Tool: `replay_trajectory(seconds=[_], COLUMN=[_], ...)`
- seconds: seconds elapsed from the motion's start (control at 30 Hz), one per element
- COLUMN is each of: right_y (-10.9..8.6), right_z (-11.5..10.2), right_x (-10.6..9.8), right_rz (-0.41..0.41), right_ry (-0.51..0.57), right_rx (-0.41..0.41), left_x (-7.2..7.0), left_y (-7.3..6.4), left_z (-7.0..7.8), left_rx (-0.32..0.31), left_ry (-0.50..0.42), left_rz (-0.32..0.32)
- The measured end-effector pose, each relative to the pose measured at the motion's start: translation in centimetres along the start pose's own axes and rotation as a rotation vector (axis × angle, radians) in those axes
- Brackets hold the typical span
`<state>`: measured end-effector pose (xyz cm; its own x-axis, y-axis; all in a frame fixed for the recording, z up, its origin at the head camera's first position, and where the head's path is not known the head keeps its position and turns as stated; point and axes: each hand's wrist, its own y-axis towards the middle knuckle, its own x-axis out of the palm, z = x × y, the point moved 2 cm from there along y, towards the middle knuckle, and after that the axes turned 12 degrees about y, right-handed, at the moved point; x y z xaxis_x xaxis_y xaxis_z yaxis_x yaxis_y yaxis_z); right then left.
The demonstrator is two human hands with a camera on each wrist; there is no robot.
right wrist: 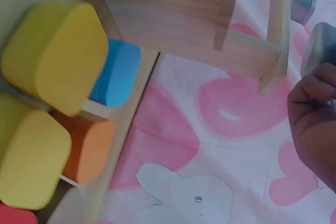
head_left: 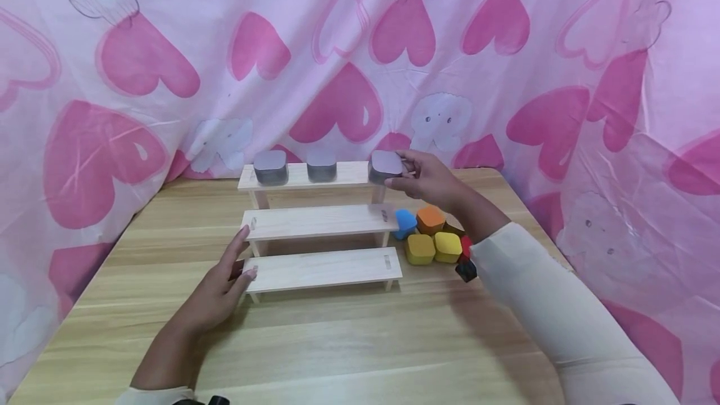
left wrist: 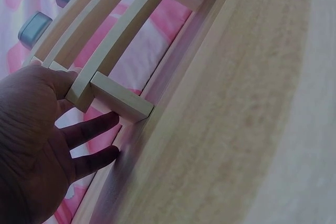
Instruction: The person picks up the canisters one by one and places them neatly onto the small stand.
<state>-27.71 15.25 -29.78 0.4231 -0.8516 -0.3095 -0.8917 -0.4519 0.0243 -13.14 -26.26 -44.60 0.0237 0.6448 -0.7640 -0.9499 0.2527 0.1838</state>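
Observation:
A three-tier wooden step shelf (head_left: 320,220) stands on the table. On its top board sit three grey rounded-square blocks, a left one (head_left: 271,169), a middle one (head_left: 322,166) and a right one (head_left: 385,167). My right hand (head_left: 430,177) pinches the right block between thumb and fingers at the board's right end. My left hand (head_left: 219,283) is at the shelf's left end, thumb on the lowest board and forefinger beside the middle board. In the left wrist view, two fingers (left wrist: 92,163) of it stretch out straight below the lowest board, next to its leg (left wrist: 123,98).
Right of the shelf lies a cluster of rounded blocks: blue (head_left: 405,224), orange (head_left: 430,220), mustard (head_left: 420,249), yellow (head_left: 448,247) and red (head_left: 465,247). A dark block (head_left: 466,269) is by my right sleeve. A pink heart-patterned cloth (head_left: 337,49) hangs behind the table (head_left: 360,349).

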Motion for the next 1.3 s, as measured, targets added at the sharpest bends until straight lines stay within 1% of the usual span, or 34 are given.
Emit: replay_trajectory(seconds=[0.07, 0.2, 0.4, 0.5, 0.6, 0.8, 1.07, 1.3], right_y=[0.5, 1.5, 2.8, 3.2, 3.6, 4.3, 4.7, 4.9], right_z=[-0.3, -1.0, -1.7, -1.8, -1.8, -1.5, -1.4, -1.6], right_x=[-0.1, -0.2, -0.4, -0.3, 0.1, 0.7, 1.1, 1.1], right_rz=[-0.018, -0.026, -0.027, -0.028, -0.048, -0.105, -0.121, -0.122], right_ry=[-0.022, -0.056, -0.104, -0.129, -0.12, -0.114, -0.164, -0.189], right_rx=[-0.008, -0.015, -0.002, 0.006, -0.001, -0.037, 0.004, 0.042], left_x=[-0.1, -0.3, -0.1, -0.1, -0.3, -0.4, -0.3, -0.2], left_y=[0.0, 0.0, 0.1, 0.1, 0.2, 0.2, 0.2, 0.2], left_z=[0.1, 0.1, 0.0, 0.1, 0.1, 0.1, 0.0, 0.0], left_rx=[-0.007, -0.027, -0.002, -0.011, -0.028, -0.034, -0.024, -0.033], left_ry=[0.005, 0.028, 0.016, 0.021, 0.029, 0.029, 0.029, 0.027], left_rz=[-0.007, -0.016, -0.009, -0.011, -0.02, -0.026, -0.022, -0.026])
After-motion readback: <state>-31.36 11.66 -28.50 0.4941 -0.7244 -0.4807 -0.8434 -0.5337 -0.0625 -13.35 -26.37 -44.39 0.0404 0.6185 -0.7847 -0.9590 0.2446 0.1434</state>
